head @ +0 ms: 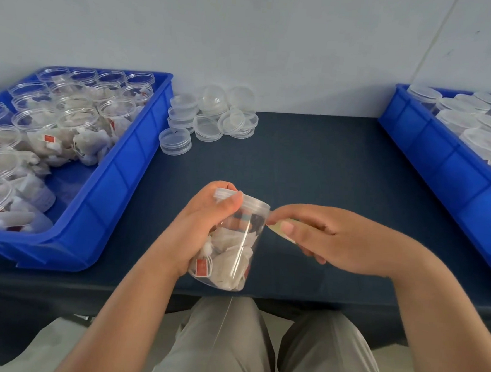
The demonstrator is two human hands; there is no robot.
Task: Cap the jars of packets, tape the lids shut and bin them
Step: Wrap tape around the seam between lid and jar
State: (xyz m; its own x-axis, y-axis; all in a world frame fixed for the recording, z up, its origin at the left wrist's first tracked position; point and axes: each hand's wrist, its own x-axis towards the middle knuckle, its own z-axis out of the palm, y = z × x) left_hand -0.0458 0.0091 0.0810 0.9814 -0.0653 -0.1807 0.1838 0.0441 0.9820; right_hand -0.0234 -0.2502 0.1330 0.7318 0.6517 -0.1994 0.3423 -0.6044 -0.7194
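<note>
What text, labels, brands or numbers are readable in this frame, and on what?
No text is readable anywhere.
Red tag inside the jar held by the left hand: print too blurred to read.
Red tags in the left bin: too small to read.
Tape in the right hand, loose lids, right bin: no print visible.

A dark navy table (312,167) is bearing a left blue bin (116,182), a right blue bin (432,158), and clear plastic lids (206,124) lying clustered just beside the left one
</note>
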